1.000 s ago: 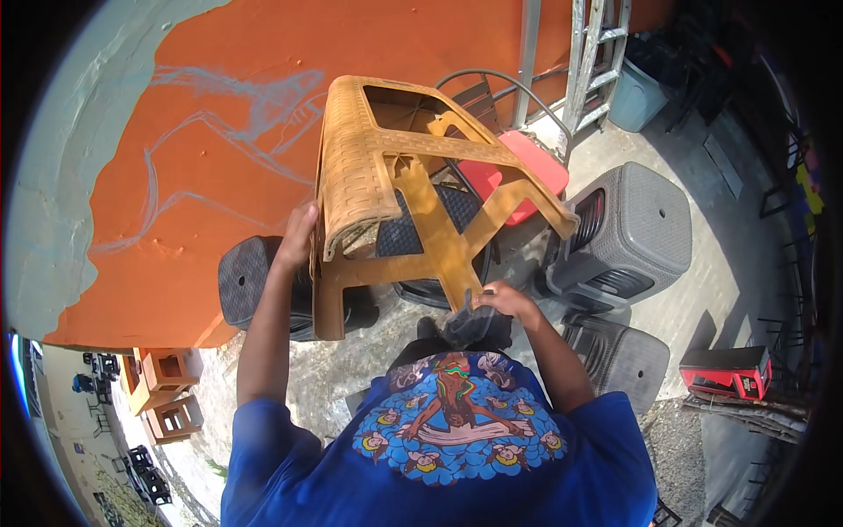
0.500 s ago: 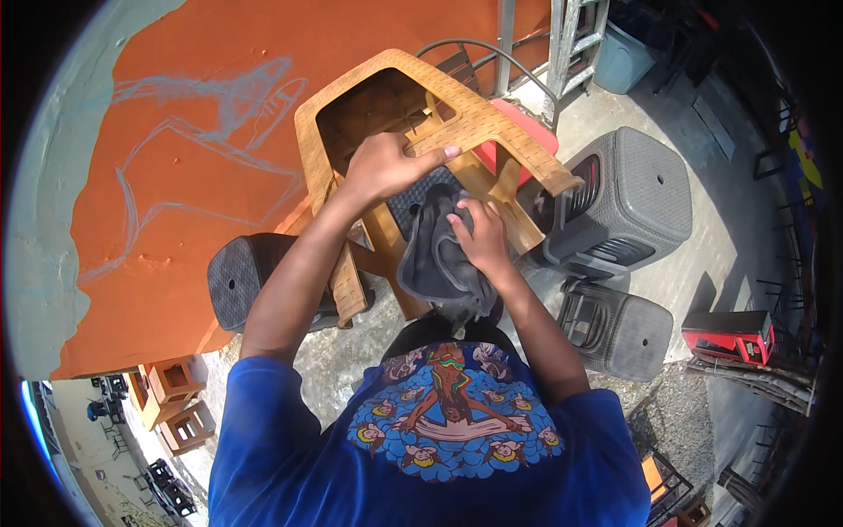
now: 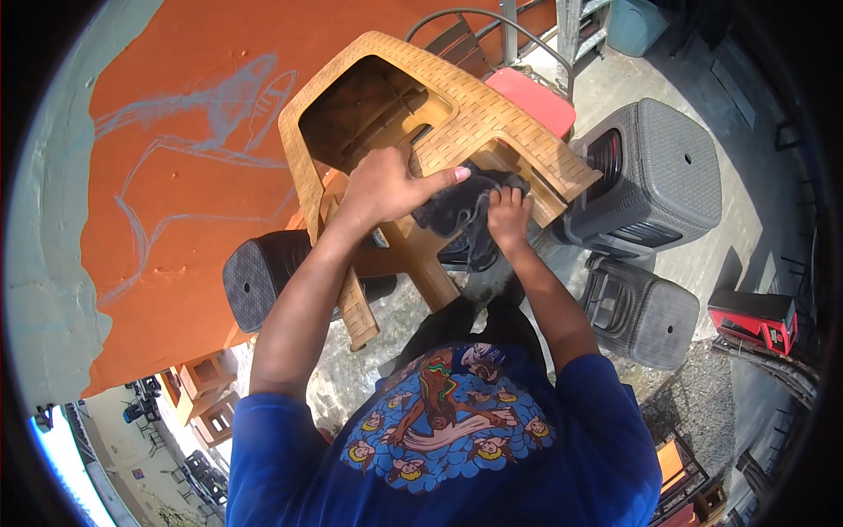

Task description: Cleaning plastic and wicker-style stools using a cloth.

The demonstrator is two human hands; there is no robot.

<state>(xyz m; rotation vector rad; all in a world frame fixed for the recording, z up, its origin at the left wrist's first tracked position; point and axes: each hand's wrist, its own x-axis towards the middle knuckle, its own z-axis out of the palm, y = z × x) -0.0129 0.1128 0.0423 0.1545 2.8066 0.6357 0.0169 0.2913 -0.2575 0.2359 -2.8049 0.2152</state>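
A tan plastic stool point(image 3: 505, 101) with a woven pattern is tipped in front of me, its legs and side openings turned toward me. My left hand point(image 3: 384, 186) grips the bar between two of its openings, thumb stretched along the near side. In my right hand point(image 3: 509, 217) is a dark grey cloth point(image 3: 452, 204), bunched up inside the lower opening between the legs. The cloth's loose end hangs down below my fingers. Part of the cloth is hidden behind the stool's bar and my left thumb.
Grey woven-pattern stools point(image 3: 680, 167) stand on the right, with a smaller one point(image 3: 650, 321) nearer. A black stool point(image 3: 248, 283) lies by the orange wall point(image 3: 193, 211) on the left. Beyond are a red-seated chair point(image 3: 531, 98), a ladder point(image 3: 571, 31) and a bluish bin point(image 3: 634, 26).
My right hand has pushed the cloth farther away and rightward, into the stool's lower opening. More of the cloth is now behind the bar. My left hand keeps its hold.
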